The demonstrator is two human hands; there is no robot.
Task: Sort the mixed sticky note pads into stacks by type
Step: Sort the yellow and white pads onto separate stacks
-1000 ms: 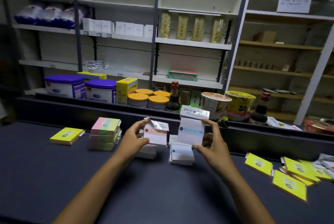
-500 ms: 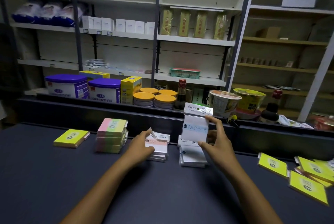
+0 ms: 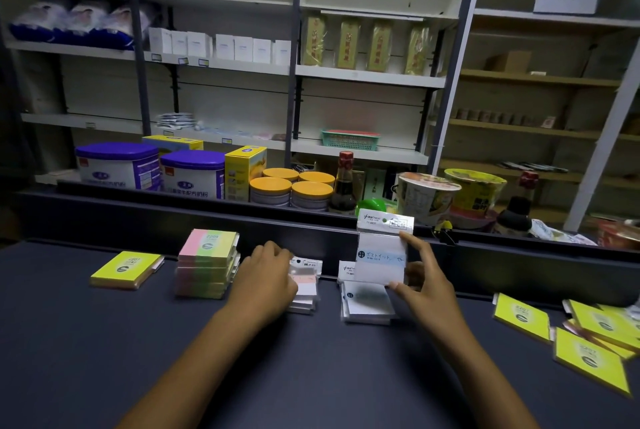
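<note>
My right hand [image 3: 424, 278] pinches a white packaged pad with a blue band [image 3: 381, 253], upright above a low stack of the same white-and-blue pads [image 3: 367, 305]. My left hand [image 3: 265, 278] rests on a small stack of white pads with a pink band [image 3: 306, 286], its fingers curled over the top pad. Left of that stands a taller stack of pink-and-green pads [image 3: 207, 264]. A single yellow pad [image 3: 126, 269] lies at the far left. Several loose yellow pads [image 3: 588, 335] are scattered at the right.
A dark raised ledge [image 3: 311, 224] runs along the back of the dark counter [image 3: 294, 369]. Behind it stand purple-lidded tins [image 3: 117, 165], orange-lidded jars [image 3: 291, 186], sauce bottles [image 3: 343, 182] and instant noodle cups [image 3: 427, 194], with shelving further back.
My left hand has lowered its pink-banded pad onto the small stack. My right hand still holds the blue-banded pad up, roughly where it was.
</note>
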